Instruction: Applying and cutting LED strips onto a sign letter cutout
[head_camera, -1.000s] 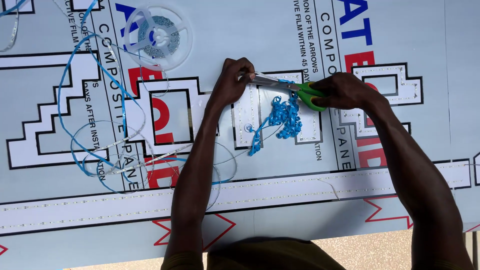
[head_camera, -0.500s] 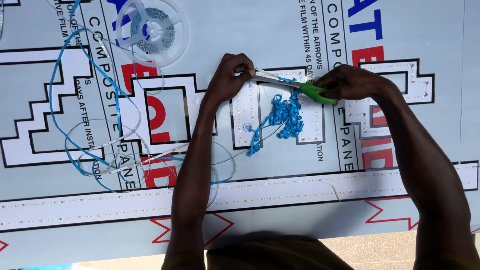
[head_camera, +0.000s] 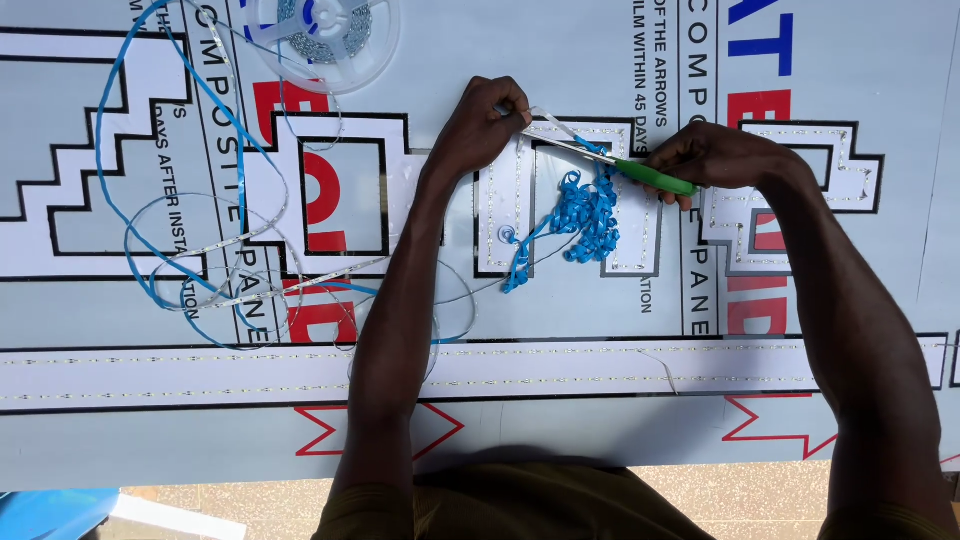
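Far left of both hands, a loose blue and white LED strip (head_camera: 190, 210) loops across the pale printed composite panel (head_camera: 560, 420), trailing from a clear plastic reel (head_camera: 325, 35) up beyond the left hand. The left hand (head_camera: 485, 125) is curled, pinching the thin white strip end (head_camera: 545, 120). Between the hands, green-handled scissors (head_camera: 625, 165) lie long-axis left to right, blades pointing toward the left hand. Below them sits a curled blue backing-tape pile (head_camera: 580, 215). The right hand (head_camera: 715, 160) grips the handles. Open panel lies nearer the body.
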